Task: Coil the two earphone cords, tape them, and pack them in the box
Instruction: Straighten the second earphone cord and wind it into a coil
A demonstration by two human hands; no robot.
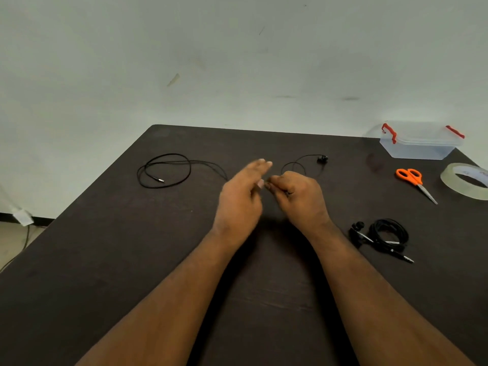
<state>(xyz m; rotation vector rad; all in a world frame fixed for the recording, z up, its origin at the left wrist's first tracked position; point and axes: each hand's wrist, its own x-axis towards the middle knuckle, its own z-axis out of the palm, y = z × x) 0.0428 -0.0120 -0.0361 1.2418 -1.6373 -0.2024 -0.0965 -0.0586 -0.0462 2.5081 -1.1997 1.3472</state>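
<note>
Bare forearms, no sleeves, unadorned hands

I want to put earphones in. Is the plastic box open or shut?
Shut: the clear lid sits on the plastic box, with red clips at both ends.

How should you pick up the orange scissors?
Grab the scissors by the orange handle loops, coming from above on the far side. They lie flat on the table, and the pointed blades aim toward the person, so the loops are probably the safer end.

Loose black earphone cord (169,169) lies spread on table, plug end inside a loop at left, earbuds at right. Second earphone cord (383,235) is already coiled, near right. Clear box (420,143) w/ red latches, lid on, at far right corner. Clear tape roll (466,180) lies flat nearby.
</note>
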